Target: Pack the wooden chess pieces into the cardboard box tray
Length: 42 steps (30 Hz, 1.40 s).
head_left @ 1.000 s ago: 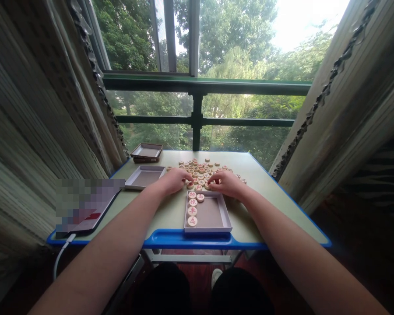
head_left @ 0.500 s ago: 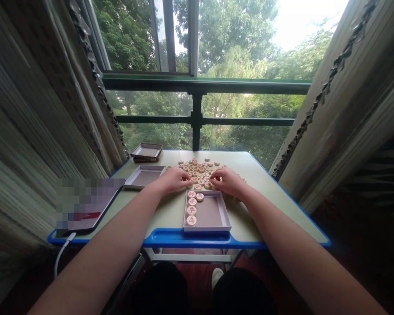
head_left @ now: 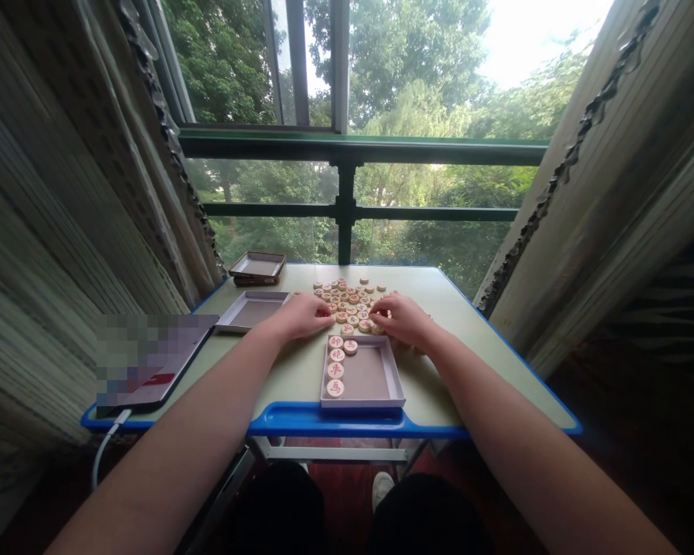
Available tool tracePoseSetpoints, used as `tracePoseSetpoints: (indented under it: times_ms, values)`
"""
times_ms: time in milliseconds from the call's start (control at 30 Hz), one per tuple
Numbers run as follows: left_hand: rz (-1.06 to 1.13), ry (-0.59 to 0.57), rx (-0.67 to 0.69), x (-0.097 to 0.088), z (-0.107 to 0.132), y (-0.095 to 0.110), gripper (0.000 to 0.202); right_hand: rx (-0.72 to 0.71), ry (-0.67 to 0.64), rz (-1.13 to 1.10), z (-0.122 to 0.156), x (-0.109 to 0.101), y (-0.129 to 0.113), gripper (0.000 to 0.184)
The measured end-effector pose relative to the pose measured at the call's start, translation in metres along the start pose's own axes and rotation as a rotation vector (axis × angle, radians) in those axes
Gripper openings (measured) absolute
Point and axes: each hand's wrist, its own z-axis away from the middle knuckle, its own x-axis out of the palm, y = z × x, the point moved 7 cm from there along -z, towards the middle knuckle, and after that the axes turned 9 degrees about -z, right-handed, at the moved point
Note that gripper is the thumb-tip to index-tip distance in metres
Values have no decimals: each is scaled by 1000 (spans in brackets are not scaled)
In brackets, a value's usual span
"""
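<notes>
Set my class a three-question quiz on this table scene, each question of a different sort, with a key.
1. True or false: the near tray holds five round pieces.
2. The empty tray lies on which side of the left hand? A) its left B) its right C) beneath it
3. Short answer: are the fingertips of the left hand and right hand at the loose pieces or inside the near tray?
Key: 1 true; 2 A; 3 at the loose pieces.

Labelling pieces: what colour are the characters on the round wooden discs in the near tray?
Red, on round pale wooden discs; head view.
</notes>
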Motion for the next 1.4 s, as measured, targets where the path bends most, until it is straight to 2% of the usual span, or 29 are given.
tracePoseSetpoints:
  times_ms: [367,433,533,633,800,900,1067,1233,1400]
  values:
    - [39,157,32,-2,-5,0,23,-14,-9,12,-1,2,1,16]
    - [137,202,26,-7,-5,1,25,-26,-18,24,-1,3,0,15]
    - [416,238,36,-15,-3,6,34,-90,0,58,3,5,-8,12]
    - [675,172,29,-15,0,12,44,-202,56,74,8,4,-23,21]
    - [780,6,81,-13,5,30,43,-311,166,-17,14,-5,-42,40]
    - [825,-43,117,-14,8,39,40,-378,189,-39,15,-8,-50,33]
    - [861,-78,104,-14,10,47,33,-444,235,-29,17,-12,-56,23]
    - [961,-93,44,-12,9,47,50,-409,223,-77,15,-10,-54,14]
    - [957,-71,2,-15,10,41,47,-353,231,-149,14,-16,-54,15]
